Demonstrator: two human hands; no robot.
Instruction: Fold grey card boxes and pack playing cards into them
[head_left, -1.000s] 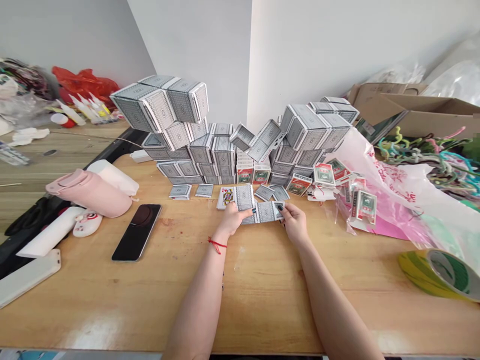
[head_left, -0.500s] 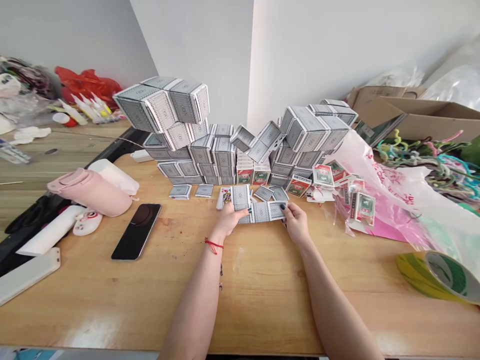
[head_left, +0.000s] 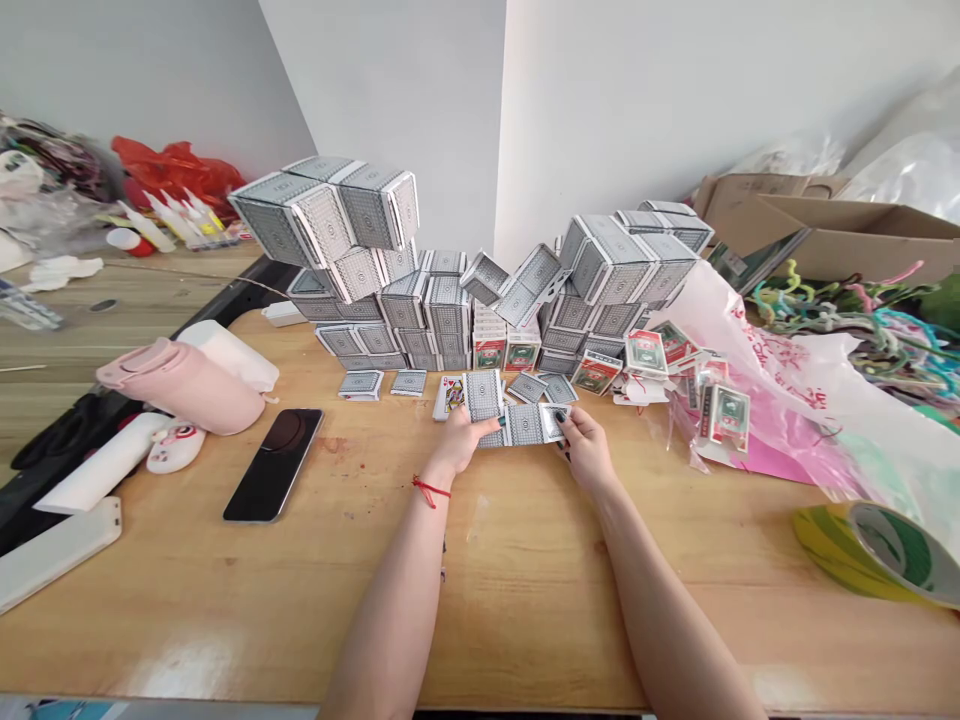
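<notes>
My left hand (head_left: 459,443) and my right hand (head_left: 583,447) together grip a spread of grey-backed playing cards (head_left: 525,424) just above the wooden table (head_left: 517,560). One card (head_left: 484,394) sticks up from the left end of the spread. A face-up card (head_left: 453,394) lies just behind my left hand. Loose card packs (head_left: 360,383) lie flat nearby. A wall of stacked grey card boxes (head_left: 420,300) stands behind them.
A black phone (head_left: 274,463), a pink bottle (head_left: 180,385) and white items lie at left. At right are a pink plastic bag (head_left: 757,390) with red-green card packs (head_left: 726,410), a tape roll (head_left: 881,550), a cardboard box (head_left: 825,235) and coloured hangers.
Both hands and the card spread have shifted only slightly; the raised card at the left end now stands a little higher than a second ago.
</notes>
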